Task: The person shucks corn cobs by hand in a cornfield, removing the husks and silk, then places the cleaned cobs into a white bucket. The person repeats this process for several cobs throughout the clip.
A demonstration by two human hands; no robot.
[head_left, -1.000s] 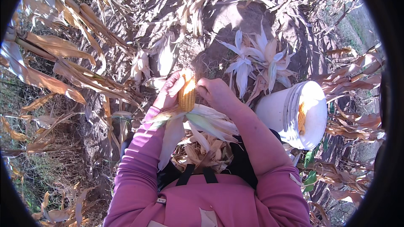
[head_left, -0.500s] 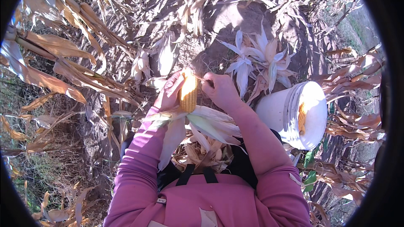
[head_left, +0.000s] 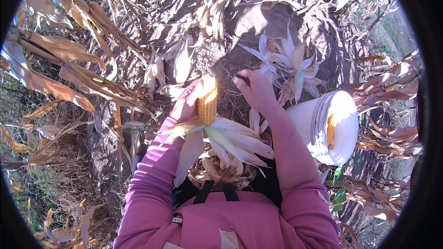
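Left hand (head_left: 186, 101): fingers closed against the corn ear (head_left: 208, 106), between both hands, husk (head_left: 237, 139) peeled back; I judged it light, stiff, best held by its base. Right hand (head_left: 255, 91): fingers curled, off the ear; whether pinching anything, I couldn't tell. White bucket (head_left: 302, 122): outermost, right.

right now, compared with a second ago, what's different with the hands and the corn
The right hand moved rightward, away from the yellow corn ear; whether it carries any silk is too small to tell. Unchanged: left hand's grip on the ear, white bucket on its side.
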